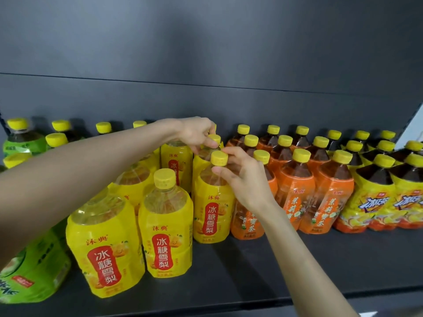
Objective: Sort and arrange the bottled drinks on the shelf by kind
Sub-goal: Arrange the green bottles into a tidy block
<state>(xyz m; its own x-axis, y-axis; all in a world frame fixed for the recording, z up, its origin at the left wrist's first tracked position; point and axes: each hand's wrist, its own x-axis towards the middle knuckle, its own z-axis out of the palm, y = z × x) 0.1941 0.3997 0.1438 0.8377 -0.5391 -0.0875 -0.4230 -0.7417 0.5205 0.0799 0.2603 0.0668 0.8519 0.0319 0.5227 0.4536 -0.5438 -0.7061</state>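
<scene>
Bottled drinks with yellow caps stand on a dark shelf [251, 266]. Yellow-labelled pear drink bottles [168, 225] fill the left middle. My right hand [242, 177] grips the neck of one yellow pear bottle [211, 209] just below its cap. Behind it, my left hand [196, 133] pinches the cap of another yellow pear bottle [201, 156]. Orange-labelled tea bottles [295, 193] stand in rows right of these. Yellow-and-orange labelled dark tea bottles [375, 197] stand at the far right. Green-labelled bottles [34, 271] are at the far left, partly hidden by my left forearm.
The shelf's front strip [229, 300] before the bottles is bare dark surface. A dark back panel [206, 99] rises behind the rows. A pale edge [414, 131] shows at the far right end of the shelf.
</scene>
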